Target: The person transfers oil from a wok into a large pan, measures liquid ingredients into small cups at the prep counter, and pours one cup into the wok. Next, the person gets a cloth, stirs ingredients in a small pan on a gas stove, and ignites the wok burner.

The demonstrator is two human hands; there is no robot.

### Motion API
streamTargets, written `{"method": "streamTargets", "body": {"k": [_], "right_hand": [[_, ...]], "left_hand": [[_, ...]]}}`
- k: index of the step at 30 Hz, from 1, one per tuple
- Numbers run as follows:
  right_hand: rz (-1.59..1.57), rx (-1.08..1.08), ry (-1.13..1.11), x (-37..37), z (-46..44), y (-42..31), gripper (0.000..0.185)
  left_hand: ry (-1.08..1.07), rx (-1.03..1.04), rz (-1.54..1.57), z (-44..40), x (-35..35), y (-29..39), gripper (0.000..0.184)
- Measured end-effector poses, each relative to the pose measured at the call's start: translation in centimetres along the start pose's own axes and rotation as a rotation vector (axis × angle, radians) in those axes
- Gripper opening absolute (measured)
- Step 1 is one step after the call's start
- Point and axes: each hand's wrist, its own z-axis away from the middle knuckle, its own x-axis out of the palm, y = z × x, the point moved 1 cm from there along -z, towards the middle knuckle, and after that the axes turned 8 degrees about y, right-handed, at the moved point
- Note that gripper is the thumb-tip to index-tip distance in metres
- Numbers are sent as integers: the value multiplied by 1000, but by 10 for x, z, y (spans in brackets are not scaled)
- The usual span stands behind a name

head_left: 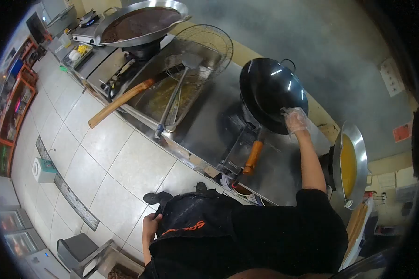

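Observation:
My right hand, in a clear plastic glove, reaches over the near right rim of a black wok. Its fingers look curled at the wok's inner wall; whether they pinch anything there is hidden by the glove. The wok is tilted on a burner stand, and a wooden handle points toward me below it. Low at my side, my left hand is closed at the edge of my black apron, its thumb against the cloth.
A metal pan of yellow liquid stands at right. Left of the wok, a metal tray carries a long-handled spatula, a wooden-handled tool and a wire strainer. A wide pan of dark liquid sits farther left.

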Motion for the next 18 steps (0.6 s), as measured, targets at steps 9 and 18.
{"method": "streamTargets", "body": {"k": [9, 18], "right_hand": [[-753, 214, 462, 36, -28, 1, 39], [-2096, 298, 196, -95, -8, -326, 46]], "left_hand": [[-52, -261, 34, -43, -66, -32, 36], [-131, -228, 53, -98, -223, -61, 47]]}}
